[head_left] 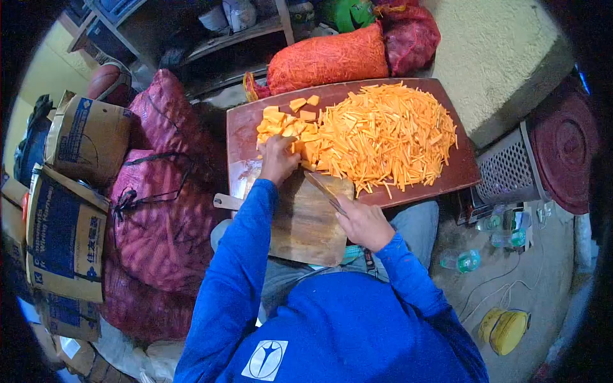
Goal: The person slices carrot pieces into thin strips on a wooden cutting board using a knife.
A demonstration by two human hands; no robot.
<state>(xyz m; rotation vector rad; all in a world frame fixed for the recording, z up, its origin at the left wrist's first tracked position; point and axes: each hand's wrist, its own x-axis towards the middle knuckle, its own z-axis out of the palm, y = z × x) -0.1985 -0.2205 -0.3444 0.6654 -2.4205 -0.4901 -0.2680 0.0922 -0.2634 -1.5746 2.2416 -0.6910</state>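
Note:
My left hand (280,158) reaches into a pile of flat orange vegetable slices (273,119), its fingers curled down over some at the near edge. My right hand (366,225) is closed round the handle of a knife (324,191), whose blade slants up and left over the wooden cutting board (306,226). The board rests at my lap against the brown table (242,131). Beside the slices rises a large heap of thin orange vegetable sticks (396,137). A second blade with a pale handle (227,202) lies left of the board, partly behind my left forearm.
Full red mesh sacks (156,223) stand at the left, beside cardboard boxes (67,230). An orange-filled mesh bag (329,60) lies beyond the table. At the right are a grey crate (511,169), plastic bottles (461,260) and a yellow round object (506,330) on the floor.

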